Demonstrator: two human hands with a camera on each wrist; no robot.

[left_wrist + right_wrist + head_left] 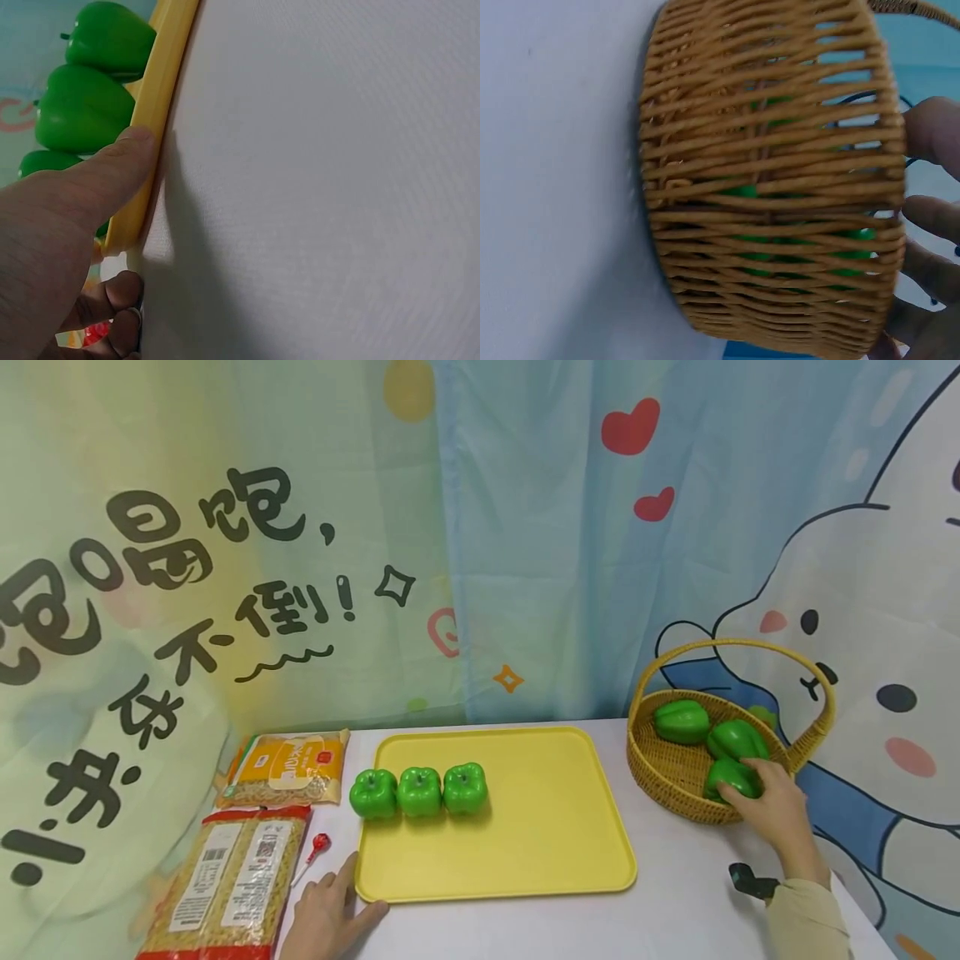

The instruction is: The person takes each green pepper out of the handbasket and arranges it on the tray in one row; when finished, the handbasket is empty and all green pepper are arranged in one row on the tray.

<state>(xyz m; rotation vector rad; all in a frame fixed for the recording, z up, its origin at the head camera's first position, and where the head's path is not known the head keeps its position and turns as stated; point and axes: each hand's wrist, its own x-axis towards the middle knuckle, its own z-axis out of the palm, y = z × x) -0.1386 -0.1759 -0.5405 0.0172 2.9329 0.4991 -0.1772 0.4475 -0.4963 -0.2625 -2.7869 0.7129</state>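
Observation:
Three green bell peppers [420, 792] stand in a row at the left side of a yellow tray [540, 827]. My left hand [327, 912] rests at the tray's near left corner, its thumb [124, 161] against the near rim and its index finger along the left side. To the right, my right hand [772, 810] reaches over the rim of a wicker basket [675, 789]. Its thumb and fingers hold a green bell pepper [729, 777] inside. Two more green bell peppers [681, 722] lie deeper in the basket. In the right wrist view, the basket wall [772, 172] hides most of the peppers.
An orange-and-yellow food bag [288, 768] and a red-edged bag of pasta [225, 881] lie on the left. A red lollipop [321, 842] is between the pasta and the tray. The basket's tall handle [738, 645] arches above it. A printed curtain [517, 543] hangs behind the table.

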